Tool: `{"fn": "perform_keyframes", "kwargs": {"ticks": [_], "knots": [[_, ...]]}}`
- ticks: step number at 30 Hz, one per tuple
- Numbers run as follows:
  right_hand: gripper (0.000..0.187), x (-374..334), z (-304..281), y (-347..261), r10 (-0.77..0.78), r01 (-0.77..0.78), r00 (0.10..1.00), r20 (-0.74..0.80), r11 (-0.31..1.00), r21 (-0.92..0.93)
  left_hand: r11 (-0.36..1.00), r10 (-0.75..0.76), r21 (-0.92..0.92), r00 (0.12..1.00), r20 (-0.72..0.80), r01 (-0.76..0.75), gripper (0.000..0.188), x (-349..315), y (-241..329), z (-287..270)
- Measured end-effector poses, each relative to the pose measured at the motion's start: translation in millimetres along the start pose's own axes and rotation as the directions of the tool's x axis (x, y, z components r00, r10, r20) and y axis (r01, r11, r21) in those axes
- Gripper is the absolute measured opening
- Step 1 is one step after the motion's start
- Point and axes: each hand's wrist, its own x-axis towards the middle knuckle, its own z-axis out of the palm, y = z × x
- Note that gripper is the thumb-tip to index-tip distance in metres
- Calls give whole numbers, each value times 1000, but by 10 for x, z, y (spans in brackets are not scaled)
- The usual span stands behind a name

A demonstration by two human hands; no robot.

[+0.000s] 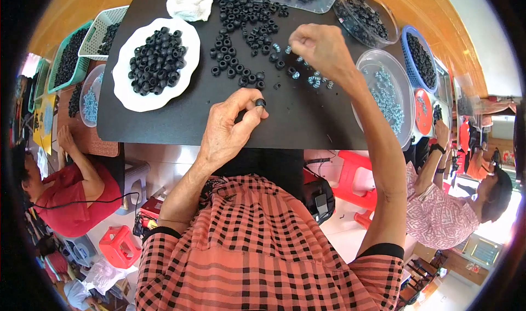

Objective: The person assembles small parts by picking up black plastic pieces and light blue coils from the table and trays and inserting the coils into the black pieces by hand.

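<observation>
My left hand (233, 126) is closed at the table's near edge, pinching a hollow black ring-like piece (260, 102) between thumb and forefinger. My right hand (320, 48) is curled above small shiny light-blue pieces (314, 81) scattered on the dark table (235, 126); its fingertips are slightly blurred, and what they hold, if anything, cannot be made out. Loose black pieces (223, 53) like the held one spread over the middle and far part of the table. A white scalloped plate (123, 92) on the left carries a heap of them.
At the right stand a clear tub (404, 126) of light-blue pieces, a clear round container (392, 34) and a blue basket (408, 34) of black pieces. A white cloth (189, 7) lies behind the plate. People work at left (76, 199) and right (444, 215). Red stools (119, 246) stand below.
</observation>
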Motion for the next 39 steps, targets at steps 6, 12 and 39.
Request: {"fn": "perform_keyframes", "kwargs": {"ticks": [6, 12, 39], "knots": [[14, -133, -300, 136, 222, -225, 973, -68, 973, -42, 999, 19, -51, 1000, -4, -19, 15, 9, -56, 23], [19, -332, -521, 241, 227, -226, 974, 4, 970, -93, 995, 16, -101, 1000, 4, -16, 13, 4, -51, 41], [17, -712, -587, 5, 162, -155, 920, -356, 987, 49, 999, 10, -38, 1000, -13, -11, 13, 20, -92, 37]]}}
